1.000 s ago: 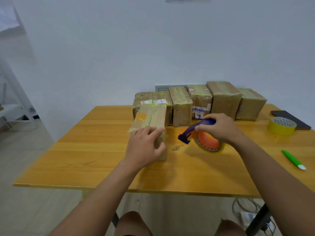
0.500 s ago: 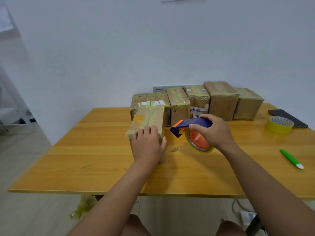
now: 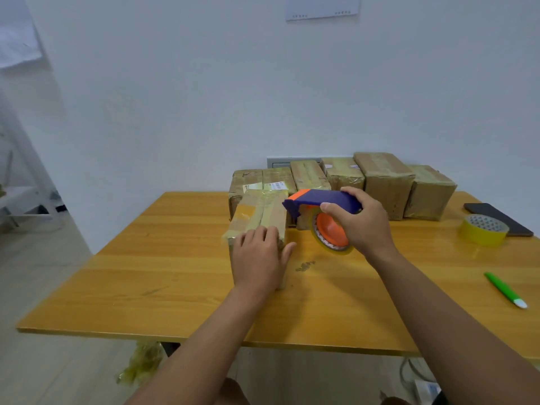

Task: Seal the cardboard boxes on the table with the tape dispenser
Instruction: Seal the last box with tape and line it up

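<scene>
Wooden table point(image 3: 175, 273), mid-seal: left hand point(image 3: 260, 258) lies flat, fingers straight, steadying the light, stiff front box point(image 3: 257, 217). Right hand point(image 3: 359, 220) grips the tape dispenser point(image 3: 321, 200) by its handle, raised just beside the box.

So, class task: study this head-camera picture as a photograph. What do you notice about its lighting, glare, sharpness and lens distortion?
Head view: soft, even light with faint shadows; mild glare on the table near the yellow tape roll; wide-angle bending stretches the forearms at the bottom edge; the tape dispenser looks sharp, the left margin hazy.
</scene>
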Demonstrator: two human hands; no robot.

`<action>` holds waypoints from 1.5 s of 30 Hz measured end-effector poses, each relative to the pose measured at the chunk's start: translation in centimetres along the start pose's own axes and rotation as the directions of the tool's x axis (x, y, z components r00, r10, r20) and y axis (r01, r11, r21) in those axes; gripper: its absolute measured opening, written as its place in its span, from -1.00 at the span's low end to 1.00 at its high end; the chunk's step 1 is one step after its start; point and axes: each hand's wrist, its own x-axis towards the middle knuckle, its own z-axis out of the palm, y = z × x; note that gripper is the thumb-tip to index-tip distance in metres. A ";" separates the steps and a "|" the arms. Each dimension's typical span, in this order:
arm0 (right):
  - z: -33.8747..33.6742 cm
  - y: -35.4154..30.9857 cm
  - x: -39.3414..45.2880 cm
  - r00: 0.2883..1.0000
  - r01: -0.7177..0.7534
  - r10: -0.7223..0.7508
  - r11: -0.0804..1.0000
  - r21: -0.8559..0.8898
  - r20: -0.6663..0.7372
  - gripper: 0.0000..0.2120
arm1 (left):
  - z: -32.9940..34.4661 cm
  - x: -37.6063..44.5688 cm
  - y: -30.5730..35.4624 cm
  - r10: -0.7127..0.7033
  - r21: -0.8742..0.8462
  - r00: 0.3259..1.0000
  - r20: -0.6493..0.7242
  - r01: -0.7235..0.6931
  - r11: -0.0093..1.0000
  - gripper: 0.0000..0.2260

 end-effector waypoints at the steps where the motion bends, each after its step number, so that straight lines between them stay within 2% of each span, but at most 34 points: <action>1: 0.2 -0.6 0.4 1.000 -0.002 0.002 1.000 0.018 0.008 -0.49 | -0.1 -0.3 -0.6 0.031 -0.031 1.000 -0.005 -0.031 0.999 -0.69; 7: 2.2 -3.9 2.2 0.998 0.003 -0.010 0.995 0.099 0.066 -0.52 | 0.1 -0.9 -1.2 0.096 -0.047 0.994 -0.043 -0.098 0.994 -0.58; 11: 2.7 -4.5 2.2 0.999 0.004 -0.008 0.993 0.116 0.035 -0.51 | 1.0 -2.6 -2.6 0.219 0.038 0.970 0.102 -0.224 0.974 -0.38; 14: 2.7 -4.5 2.1 1.000 -0.007 0.004 0.992 0.123 0.026 -0.51 | 0.9 -2.4 -2.6 0.223 0.015 0.960 0.170 -0.228 0.973 -0.32; 19: 2.2 -4.7 1.8 1.000 -0.008 0.006 0.989 0.148 0.012 -0.55 | -1.2 -0.8 -2.6 0.105 -0.279 0.991 0.087 -0.077 0.957 -0.55; 21: 2.0 -4.6 2.0 1.000 -0.008 0.006 0.988 0.156 0.012 -0.56 | -1.2 0.2 -3.2 0.067 -0.343 0.995 0.075 -0.038 0.939 -0.64; 27: 1.9 -4.0 1.8 1.000 -0.010 0.008 0.986 0.166 0.009 -0.51 | 1.0 0.1 -3.3 0.098 -0.317 0.992 -0.076 -0.117 0.941 -0.71; 32: 1.5 -3.5 1.3 1.000 -0.004 0.004 0.984 0.178 0.003 -0.51 | 2.0 -0.6 -3.2 0.119 -0.252 0.991 -0.064 -0.131 0.959 -0.71; 39: 1.2 -3.2 0.9 1.000 -0.015 0.015 0.981 0.196 0.002 -0.51 | 2.0 -0.7 -2.5 0.062 -0.233 0.995 -0.079 -0.079 0.969 -0.63; 45: 1.3 -3.1 0.7 1.000 -0.010 0.009 0.983 0.186 0.006 -0.51 | 2.2 -0.5 -1.8 0.010 -0.173 0.997 -0.075 -0.023 0.985 -0.66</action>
